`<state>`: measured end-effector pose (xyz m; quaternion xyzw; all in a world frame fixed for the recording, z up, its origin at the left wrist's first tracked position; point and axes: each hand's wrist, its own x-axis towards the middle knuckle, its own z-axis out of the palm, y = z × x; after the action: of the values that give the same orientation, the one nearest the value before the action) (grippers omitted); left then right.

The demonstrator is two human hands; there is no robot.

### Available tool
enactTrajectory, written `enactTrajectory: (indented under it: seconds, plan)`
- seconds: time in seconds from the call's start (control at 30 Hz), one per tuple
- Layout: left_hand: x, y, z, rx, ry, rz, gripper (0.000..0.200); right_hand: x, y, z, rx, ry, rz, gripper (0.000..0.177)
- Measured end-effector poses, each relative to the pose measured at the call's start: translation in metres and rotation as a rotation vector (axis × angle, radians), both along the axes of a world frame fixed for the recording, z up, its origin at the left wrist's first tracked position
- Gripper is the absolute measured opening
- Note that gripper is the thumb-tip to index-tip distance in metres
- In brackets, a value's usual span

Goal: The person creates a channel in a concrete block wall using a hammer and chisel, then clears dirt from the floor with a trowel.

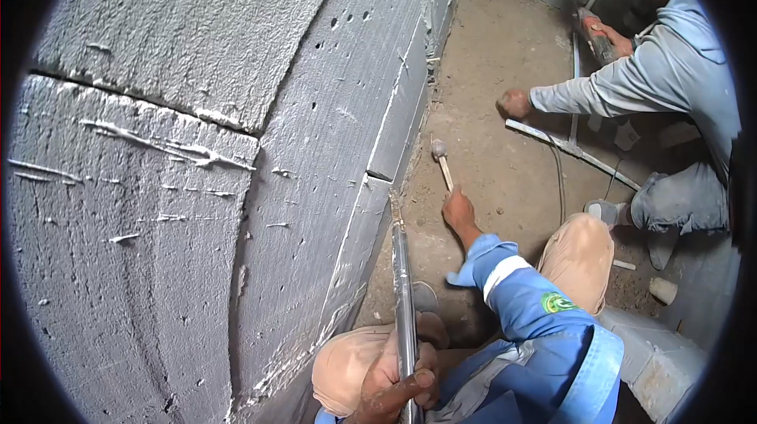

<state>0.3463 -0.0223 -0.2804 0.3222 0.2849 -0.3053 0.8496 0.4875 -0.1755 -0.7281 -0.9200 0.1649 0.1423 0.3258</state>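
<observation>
**Reaching for the hammer (pixel 441 157), metal bar (pixel 403 282) in hand**

From the head camera: gripping the long metal bar upright, left hand (pixel 394 383) clamped tight, beside the grey block wall (pixel 197 227). Stretching the right hand (pixel 459 211) to the hammer's handle end, down on the dirt floor (pixel 489 53); closed or not, impossible to tell. Probably the pick-up step. Next: wrap the handle firmly before lifting.

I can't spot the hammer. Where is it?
Head view, centre: the hammer lies on the dirt floor beside the block wall, its handle touching the right hand.
</observation>
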Motion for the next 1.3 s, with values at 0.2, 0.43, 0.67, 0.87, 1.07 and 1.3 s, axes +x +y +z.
enactTrajectory:
  seconds: [0.2,0.43,0.67,0.87,1.07,1.3]
  plan:
    - [0.005,0.003,-0.003,-0.020,-0.001,0.007,0.050,-0.004,0.008,0.030,0.089,-0.034,-0.055,0.031]
    - [0.006,0.004,-0.003,-0.009,0.000,-0.003,0.061,0.041,0.026,0.055,0.147,-0.032,-0.124,0.044]
    - [-0.002,0.011,0.005,-0.023,0.002,0.006,0.072,0.034,0.014,0.057,0.133,0.161,-0.034,0.055]
    - [-0.006,0.020,-0.005,-0.135,-0.049,0.053,0.081,-0.001,0.037,0.140,0.326,-0.061,-0.256,0.058]
    - [-0.005,0.029,-0.013,-0.278,0.010,0.041,0.083,-0.048,0.047,0.144,0.411,-0.435,-0.193,0.042]
    - [-0.013,0.024,-0.013,-0.243,-0.085,0.079,0.079,-0.048,0.047,0.123,0.245,0.324,0.052,0.054]
